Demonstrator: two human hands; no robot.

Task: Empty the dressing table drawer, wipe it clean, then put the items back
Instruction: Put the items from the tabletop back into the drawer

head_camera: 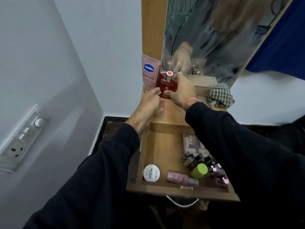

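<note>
A red perfume bottle (167, 86) with a silver cap stands on the wooden dressing table top (175, 114) in front of the mirror. My right hand (181, 91) wraps around its right side. My left hand (151, 100) touches its lower left with the fingertips. A pink Vaseline tube (149, 71) leans upright just behind the bottle. Below, the wooden drawer (146, 146) is pulled open. It holds a round white nail polish remover pot (151, 173), a lying pink bottle (179, 177), a green-capped bottle (199, 171), several nail polish bottles (198, 159) and a lipstick box (193, 142).
A checked cloth (220, 98) lies crumpled on the table top at the right, under the mirror (214, 38). A switch and socket panel (23, 138) is on the wall at the left. The drawer's metal handle (182, 203) sticks out toward me.
</note>
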